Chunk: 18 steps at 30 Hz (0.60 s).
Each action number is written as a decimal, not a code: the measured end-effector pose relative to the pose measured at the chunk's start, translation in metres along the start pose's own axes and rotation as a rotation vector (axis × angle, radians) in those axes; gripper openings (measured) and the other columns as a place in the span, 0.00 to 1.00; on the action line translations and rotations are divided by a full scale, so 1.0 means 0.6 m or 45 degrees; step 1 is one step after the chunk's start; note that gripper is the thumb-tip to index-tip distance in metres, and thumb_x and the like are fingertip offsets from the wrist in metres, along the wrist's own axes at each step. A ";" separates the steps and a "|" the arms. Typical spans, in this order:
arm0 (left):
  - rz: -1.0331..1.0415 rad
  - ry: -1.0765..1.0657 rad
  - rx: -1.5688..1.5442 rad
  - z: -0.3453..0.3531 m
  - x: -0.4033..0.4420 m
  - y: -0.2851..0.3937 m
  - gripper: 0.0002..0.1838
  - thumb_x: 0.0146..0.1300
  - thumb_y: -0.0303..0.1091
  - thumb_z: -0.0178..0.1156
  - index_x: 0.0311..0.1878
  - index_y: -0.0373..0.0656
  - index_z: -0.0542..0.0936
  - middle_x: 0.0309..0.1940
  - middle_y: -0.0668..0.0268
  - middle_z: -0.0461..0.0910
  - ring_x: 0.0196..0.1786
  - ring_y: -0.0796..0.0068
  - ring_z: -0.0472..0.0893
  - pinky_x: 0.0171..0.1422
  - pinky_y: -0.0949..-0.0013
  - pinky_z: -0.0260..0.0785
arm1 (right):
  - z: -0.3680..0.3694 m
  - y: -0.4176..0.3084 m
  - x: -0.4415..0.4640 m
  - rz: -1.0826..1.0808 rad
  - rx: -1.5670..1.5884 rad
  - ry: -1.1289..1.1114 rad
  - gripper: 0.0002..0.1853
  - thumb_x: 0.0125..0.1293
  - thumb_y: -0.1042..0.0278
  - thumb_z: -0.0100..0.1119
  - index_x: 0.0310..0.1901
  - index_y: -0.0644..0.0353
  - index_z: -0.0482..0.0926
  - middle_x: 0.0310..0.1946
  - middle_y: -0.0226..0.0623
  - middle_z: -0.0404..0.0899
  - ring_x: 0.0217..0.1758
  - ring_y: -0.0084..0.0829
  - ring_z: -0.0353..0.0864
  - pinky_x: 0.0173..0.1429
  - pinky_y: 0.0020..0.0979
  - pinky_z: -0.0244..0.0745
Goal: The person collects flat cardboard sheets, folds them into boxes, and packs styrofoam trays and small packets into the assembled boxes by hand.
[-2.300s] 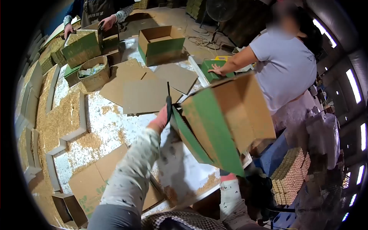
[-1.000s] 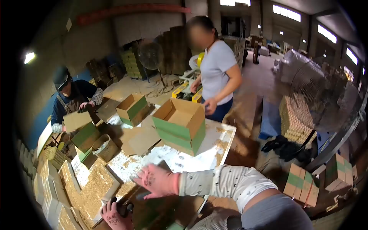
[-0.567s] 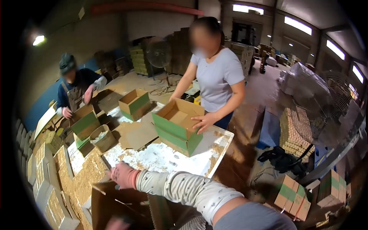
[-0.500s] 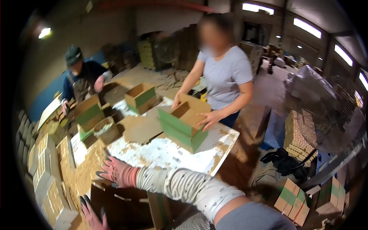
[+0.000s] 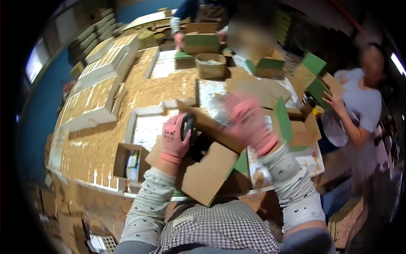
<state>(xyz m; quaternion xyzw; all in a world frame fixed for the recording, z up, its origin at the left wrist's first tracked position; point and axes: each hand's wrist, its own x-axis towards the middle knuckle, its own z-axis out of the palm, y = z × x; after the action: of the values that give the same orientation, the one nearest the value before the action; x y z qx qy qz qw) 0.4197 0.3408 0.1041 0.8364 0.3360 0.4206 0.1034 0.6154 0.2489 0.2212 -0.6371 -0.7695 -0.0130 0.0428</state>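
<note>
An open cardboard box (image 5: pixel 209 171) with brown flaps and some green outside stands at the table's near edge, right in front of me. My left hand (image 5: pixel 174 137), in a pink glove with dark fingertips, is at its left corner, fingers curled round the edge of the box. My right hand (image 5: pixel 247 122), gloved the same way, is smeared by motion over the far right flap. Its fingers cannot be made out, nor whether it touches the flap. The box's inside is dark.
Yellow granular material in white-edged trays (image 5: pixel 97 101) covers the table's left side. A small box (image 5: pixel 127 163) with packets stands near left. A round tub (image 5: pixel 210 67) and several green-brown boxes stand farther back. One co-worker (image 5: pixel 359 97) handles a box at right; another is at the far side.
My view has swung left and down. Both my hands are now at the near box, the right no longer stretched across to the left. The co-worker at right has lifted and tilted a box.
</note>
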 end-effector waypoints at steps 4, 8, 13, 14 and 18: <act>-0.120 0.162 0.556 -0.049 -0.006 -0.021 0.32 0.47 0.43 0.61 0.57 0.43 0.69 0.54 0.54 0.70 0.59 0.54 0.66 0.64 0.51 0.53 | 0.186 -0.037 -0.002 0.098 -0.150 0.413 0.32 0.58 0.50 0.55 0.61 0.59 0.64 0.57 0.46 0.67 0.62 0.50 0.61 0.64 0.53 0.55; -0.808 -0.729 0.376 -0.117 -0.019 -0.023 0.27 0.61 0.52 0.50 0.54 0.40 0.74 0.49 0.55 0.78 0.52 0.61 0.76 0.56 0.61 0.65 | 0.145 -0.046 -0.020 0.410 0.988 -0.399 0.29 0.60 0.56 0.54 0.59 0.64 0.66 0.49 0.52 0.74 0.55 0.49 0.72 0.58 0.42 0.65; -0.136 0.451 -0.460 -0.189 -0.073 -0.052 0.20 0.68 0.42 0.43 0.42 0.36 0.79 0.44 0.55 0.79 0.49 0.57 0.77 0.58 0.65 0.65 | 0.102 0.036 -0.065 0.301 1.676 0.347 0.20 0.49 0.59 0.66 0.39 0.65 0.78 0.33 0.46 0.79 0.37 0.41 0.79 0.43 0.35 0.73; -0.507 0.403 -1.259 -0.160 -0.099 -0.092 0.18 0.65 0.40 0.45 0.45 0.36 0.78 0.44 0.55 0.79 0.50 0.56 0.76 0.59 0.64 0.65 | 0.086 0.024 -0.078 0.071 1.136 0.387 0.18 0.46 0.58 0.68 0.35 0.62 0.78 0.31 0.42 0.79 0.35 0.38 0.79 0.41 0.34 0.73; -0.514 0.049 -0.716 -0.109 -0.149 -0.229 0.22 0.63 0.34 0.53 0.59 0.35 0.69 0.55 0.57 0.74 0.58 0.67 0.72 0.64 0.68 0.60 | 0.144 -0.027 -0.019 -0.397 -0.001 -0.567 0.16 0.45 0.49 0.68 0.32 0.49 0.81 0.29 0.30 0.80 0.34 0.33 0.80 0.38 0.32 0.73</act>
<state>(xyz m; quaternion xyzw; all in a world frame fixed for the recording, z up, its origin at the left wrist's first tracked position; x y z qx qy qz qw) 0.2663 0.3794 0.0257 0.6835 0.3676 0.4836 0.4048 0.5973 0.2413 0.1349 -0.4981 -0.8488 0.1205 -0.1302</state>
